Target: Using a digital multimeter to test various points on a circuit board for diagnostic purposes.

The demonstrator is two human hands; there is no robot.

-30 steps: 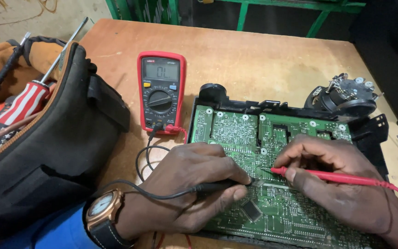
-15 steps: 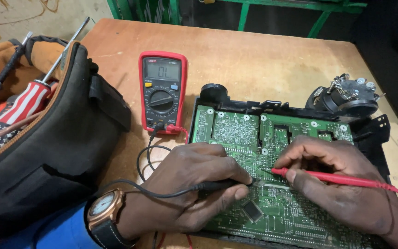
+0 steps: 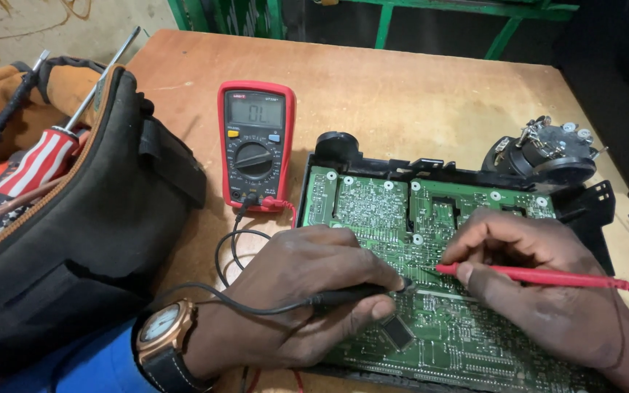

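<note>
Centrally, two probes meet on one board; legend as follows
Left hand: the left hand (image 3: 296, 298) is closed in a pen-like grip around the black probe (image 3: 351, 295), thumb beneath and fingers curled over it; a wristwatch (image 3: 163, 326) sits on the wrist
Right hand: the right hand (image 3: 540, 284) pinches the red probe (image 3: 525, 275) between thumb and forefinger, the other fingers resting on the board
Board: the green circuit board (image 3: 373, 204) lies flat on the bench (image 3: 402, 94), directly beneath both hands and reaching away from them towards the far edge
Key relation: both probes lie nearly level along the board's long axis, tips pointing at each other and meeting between the hands; the black tip sits just left of the red tip, so each hand is equally close to the contact zone
Meter: the red multimeter (image 3: 256, 145) stands beyond the left hand, its leads running back to the probes
Surroundings: a dark tool bag (image 3: 89, 218) holding a striped-handled screwdriver (image 3: 38, 161) lies left of the left hand; a black round part (image 3: 544, 153) sits beyond the right hand
Hidden or unclear: the exact pads under the tips are too small to tell; the board's near edge is cut off by the frame and covered by both hands; a thin metal rod at the right edge is only partly seen
</note>
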